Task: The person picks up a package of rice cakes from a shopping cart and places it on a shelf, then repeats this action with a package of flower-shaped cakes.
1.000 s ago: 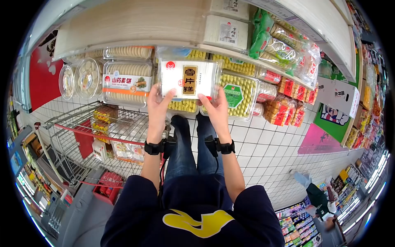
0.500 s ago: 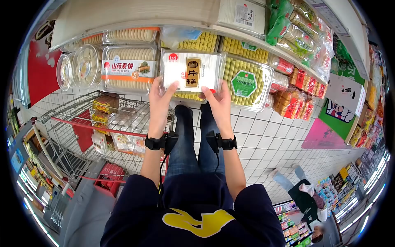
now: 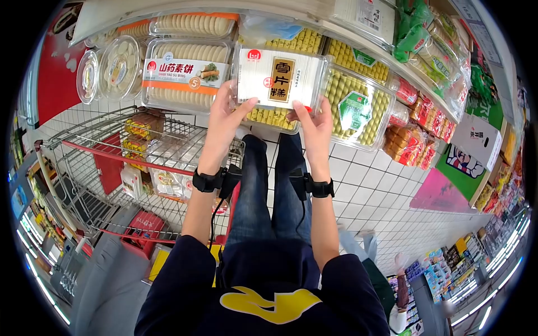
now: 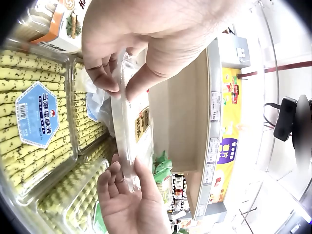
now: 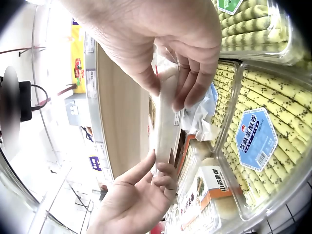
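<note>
Left hand (image 3: 227, 115) grips the left edge of a clear pack (image 3: 279, 75) of white slices, its thumb on the labelled face near the lower corner and its fingers curled behind the edge. Right hand (image 3: 315, 126) holds the opposite edge in the same manner, thumb forward and fingers behind; both hands are closed only to the thickness of the pack. The pack is tilted, labelled face toward the wearer, and carries a brown and gold label. A black wristband (image 3: 207, 182) sits below the left hand, with a matching unit on the right wrist. Directly behind the pack are boxed speckled yellow rolls (image 4: 31, 168) with blue hexagonal labels. To the left lies a biscuit box (image 3: 185, 75) with a white and orange band, followed by round clear tubs (image 3: 122, 68). To the right is a green-labelled roll box (image 3: 355, 112), then bagged loaves (image 3: 404, 143). Above this row runs a beige shelf (image 3: 140, 11), on which another white pack (image 3: 367, 17) lies beside green-tied bags (image 3: 434, 50). At lower left, a wire shopping cart (image 3: 129, 158) with a red bar contains several packages
</note>
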Tool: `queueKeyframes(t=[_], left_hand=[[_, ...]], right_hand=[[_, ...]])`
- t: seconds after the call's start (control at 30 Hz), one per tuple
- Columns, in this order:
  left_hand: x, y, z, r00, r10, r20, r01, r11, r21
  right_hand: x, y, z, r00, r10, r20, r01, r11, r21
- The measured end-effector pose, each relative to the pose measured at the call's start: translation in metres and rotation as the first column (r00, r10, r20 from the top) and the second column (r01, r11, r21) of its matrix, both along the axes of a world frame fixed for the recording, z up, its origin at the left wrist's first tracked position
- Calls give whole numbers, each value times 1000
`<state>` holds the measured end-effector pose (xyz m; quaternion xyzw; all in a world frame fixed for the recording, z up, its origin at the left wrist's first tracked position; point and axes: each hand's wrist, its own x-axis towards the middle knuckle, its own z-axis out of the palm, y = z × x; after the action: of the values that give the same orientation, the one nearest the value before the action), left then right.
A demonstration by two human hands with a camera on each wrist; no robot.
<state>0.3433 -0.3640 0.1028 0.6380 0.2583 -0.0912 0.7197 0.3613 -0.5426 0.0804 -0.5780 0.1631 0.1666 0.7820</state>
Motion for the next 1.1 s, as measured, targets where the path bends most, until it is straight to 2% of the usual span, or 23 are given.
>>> queueKeyframes(t=[0.17, 0.33, 0.4, 0.57, 0.73, 0.8, 0.93, 1.0, 1.1], left_hand=[[-1, 2, -4, 995, 53, 85, -48, 997, -56], [1, 4, -4, 993, 81, 84, -75, 994, -77], [2, 6, -6, 993, 98, 68, -92, 992, -87], [4, 9, -15, 982, 157, 107, -144, 983, -117], [14, 14, -16, 990, 113, 88, -106, 991, -77], [21, 15, -12, 989, 119, 82, -114, 991, -67], [39, 16, -8, 988, 132, 75, -131, 991, -29], [53, 18, -5, 986, 146, 83, -145, 989, -12], [78, 20, 4, 971, 167, 173, -177, 983, 42]], right_hand=[[-3, 4, -9, 1000, 11, 12, -11, 1000, -28], [-3, 11, -11, 1000, 10, 1, -10, 999, -41], [-1, 16, -8, 999, -14, 52, 19, 994, -106], [3, 13, -13, 1000, 7, 20, -4, 986, -166], [13, 18, -13, 998, -27, 55, 37, 979, -200], [19, 20, -9, 995, -4, 105, 33, 961, -275], [40, 24, 2, 989, -38, 142, 74, 963, -260], [57, 23, 6, 972, 12, 236, 88, 908, -410], [86, 24, 19, 962, 71, 263, 64, 879, -473]])
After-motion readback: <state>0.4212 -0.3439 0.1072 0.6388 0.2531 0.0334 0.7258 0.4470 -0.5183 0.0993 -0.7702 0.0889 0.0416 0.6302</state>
